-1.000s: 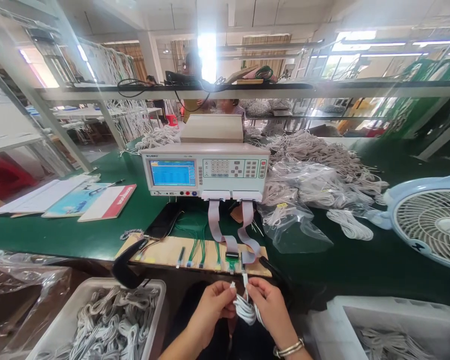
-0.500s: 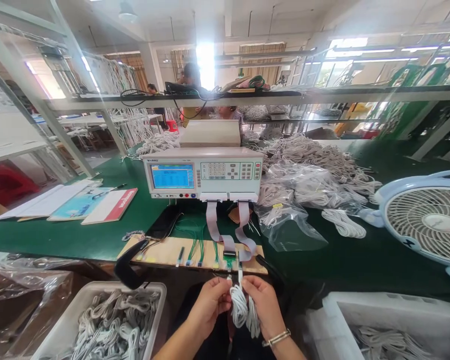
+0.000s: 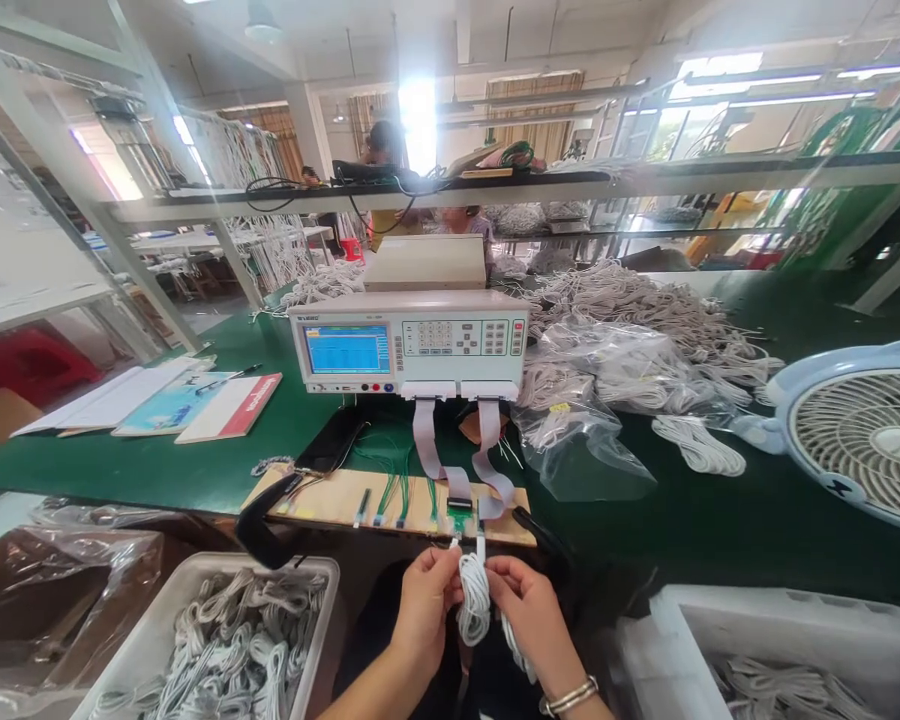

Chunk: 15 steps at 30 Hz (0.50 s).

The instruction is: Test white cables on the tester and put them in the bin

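My left hand (image 3: 429, 598) is closed in a pinch on a white cable plug (image 3: 454, 544), right at the front edge of the small green circuit board (image 3: 460, 520). Whether the plug is seated in the board's socket I cannot tell. A coiled white cable (image 3: 474, 600) hangs between my two hands. My right hand (image 3: 529, 608), with a metal bracelet at the wrist, has its fingers closed at that coil; more white cable (image 3: 516, 645) hangs below it, partly hidden. Just above the right fingers a second white plug (image 3: 481, 545) points up toward the wooden board (image 3: 420, 525).
A tester (image 3: 412, 345) with a blue screen stands behind, grey ribbon cables (image 3: 427, 440) running down from it. Bins of coiled cables, a left bin (image 3: 330, 600) and a right bin (image 3: 667, 630), flank me. A fan (image 3: 870, 430), bagged cables (image 3: 607, 400) and booklets (image 3: 229, 408) lie around.
My left hand has raised its plug slightly, up to the green board. My right fingers have shifted on the coil, and the cable below them has swung right. The screen's dark text has faded.
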Available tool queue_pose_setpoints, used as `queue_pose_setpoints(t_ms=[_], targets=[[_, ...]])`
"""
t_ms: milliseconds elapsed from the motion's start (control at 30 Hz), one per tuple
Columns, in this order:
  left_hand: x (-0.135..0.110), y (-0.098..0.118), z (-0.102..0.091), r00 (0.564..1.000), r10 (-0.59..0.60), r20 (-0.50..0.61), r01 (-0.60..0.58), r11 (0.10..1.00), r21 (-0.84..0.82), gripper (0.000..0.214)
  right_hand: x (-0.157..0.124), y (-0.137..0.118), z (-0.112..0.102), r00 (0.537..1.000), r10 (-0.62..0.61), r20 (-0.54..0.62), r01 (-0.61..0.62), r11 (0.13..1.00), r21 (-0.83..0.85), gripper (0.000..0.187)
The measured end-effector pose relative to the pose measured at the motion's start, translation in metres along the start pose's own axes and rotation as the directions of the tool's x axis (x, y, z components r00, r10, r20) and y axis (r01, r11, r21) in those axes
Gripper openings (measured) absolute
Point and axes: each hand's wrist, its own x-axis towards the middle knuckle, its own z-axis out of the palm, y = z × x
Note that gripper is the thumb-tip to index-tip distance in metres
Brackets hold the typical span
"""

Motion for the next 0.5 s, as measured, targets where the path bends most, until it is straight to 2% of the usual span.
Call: queue_pose_setpoints(t_ms=[100,300,500], targets=[[0.003,0.002,-0.002,1.000,-0.005,-0.006,0.005,1.000,0.007,0.032,0.002,0.000,0.000,1.000,0.002,0.009,-0.002,1.000,-0.023,0.037],[0.005,0.006,-0.002,0.996,-0.093,0.008,0.092,0.992,0.083,0.030,0.006,0.007,-0.003,0.999,-0.038,0.023,0.038,0.999,-0.004,0.031],[0.005,-0.004,0.000,1.000,-0.020,-0.019,0.019,0.999,-0.033,0.028,0.005,0.010,-0.004,0.999,-0.028,0.038,0.027,0.999,0.039,0.023]])
